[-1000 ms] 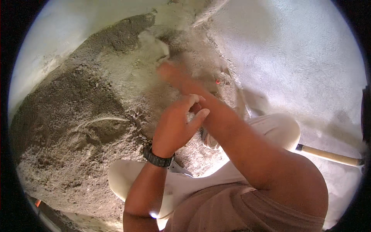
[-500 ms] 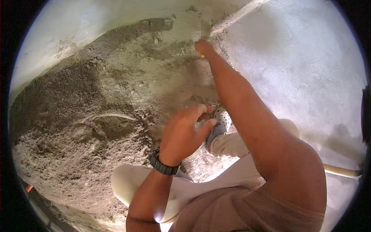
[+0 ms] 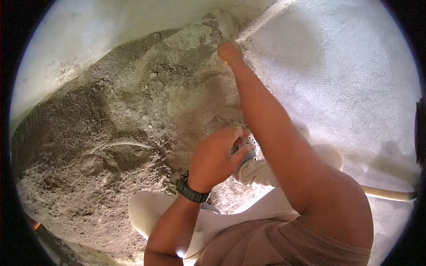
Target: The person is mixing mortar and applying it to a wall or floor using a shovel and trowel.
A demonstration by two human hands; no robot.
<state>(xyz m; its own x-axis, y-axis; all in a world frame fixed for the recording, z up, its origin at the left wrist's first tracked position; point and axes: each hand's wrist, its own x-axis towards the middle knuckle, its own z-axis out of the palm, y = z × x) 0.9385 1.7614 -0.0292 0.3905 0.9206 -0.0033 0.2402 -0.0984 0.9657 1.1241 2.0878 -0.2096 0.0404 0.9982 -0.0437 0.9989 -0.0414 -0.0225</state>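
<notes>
My right hand (image 3: 230, 52) is closed in a fist, reaching far out to the corner where the dirt floor meets the right wall. A speck of yellow handle (image 3: 225, 63) shows below the fist. Beyond the knuckles a blurred, flat greyish blade (image 3: 228, 27) lies against the corner, like a trowel's; its exact kind is unclear. My left hand (image 3: 217, 153), with a dark watch (image 3: 191, 189) at the wrist, hovers over my shoe. Its fingers curve, with a gap to the thumb and nothing visible between them; the fingertips look reddish.
Rough, crumbly dirt (image 3: 84, 177) covers the floor, with a low curved ridge (image 3: 124, 144). A pale wall (image 3: 80, 44) rises at far left, a smooth whitish wall (image 3: 355, 80) at right. My perforated grey shoe (image 3: 248, 153) is under me; a wooden handle (image 3: 386, 193) lies to the right.
My right fist has shifted slightly left and up along the corner, the tool with it. My left hand has dropped a little. The view has moved slightly.
</notes>
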